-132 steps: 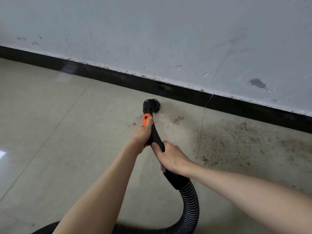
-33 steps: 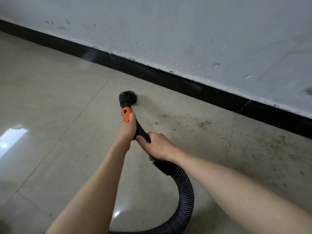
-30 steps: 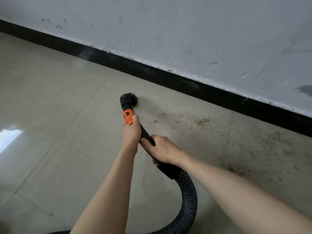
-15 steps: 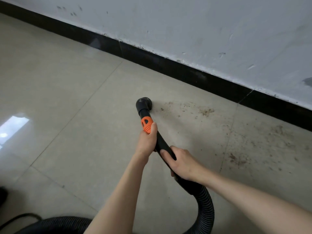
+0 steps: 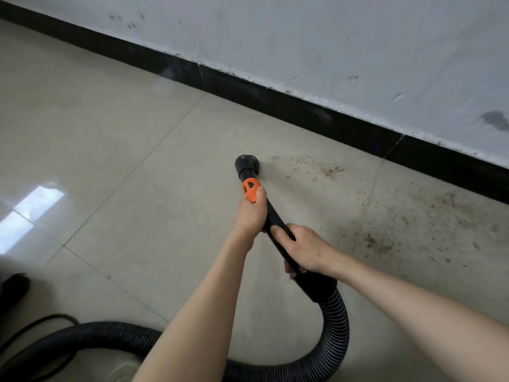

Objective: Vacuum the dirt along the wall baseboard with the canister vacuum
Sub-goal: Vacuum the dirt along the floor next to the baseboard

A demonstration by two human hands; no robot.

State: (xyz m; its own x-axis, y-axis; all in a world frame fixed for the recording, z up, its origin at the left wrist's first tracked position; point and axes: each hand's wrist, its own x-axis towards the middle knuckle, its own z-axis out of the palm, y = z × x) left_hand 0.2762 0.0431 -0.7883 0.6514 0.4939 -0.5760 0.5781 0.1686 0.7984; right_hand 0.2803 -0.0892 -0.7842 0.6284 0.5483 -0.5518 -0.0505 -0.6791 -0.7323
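Observation:
The black vacuum wand [image 5: 273, 216] slants down to a round black nozzle [image 5: 246, 162] that rests on the beige tile floor, a little out from the black baseboard [image 5: 303, 111]. My left hand [image 5: 251, 212] grips the wand just below its orange collar [image 5: 250, 188]. My right hand [image 5: 307, 248] grips it lower, above the cuff of the ribbed black hose [image 5: 334, 323]. Brown dirt [image 5: 330, 170] lies right of the nozzle, with a wider patch of dirt [image 5: 429, 224] further right along the baseboard.
The hose loops behind my arms and runs to the lower left [image 5: 82, 337], beside a thin black cable [image 5: 41, 321]. A dark shoe [image 5: 12, 288] shows at the left edge. The scuffed white wall [image 5: 330, 45] rises above the baseboard.
Over the last second the nozzle has slid right across the tile toward the first dirt specks. The view has tilted down, bringing the hose loop, cable and shoe into sight. Both hands keep their grip.

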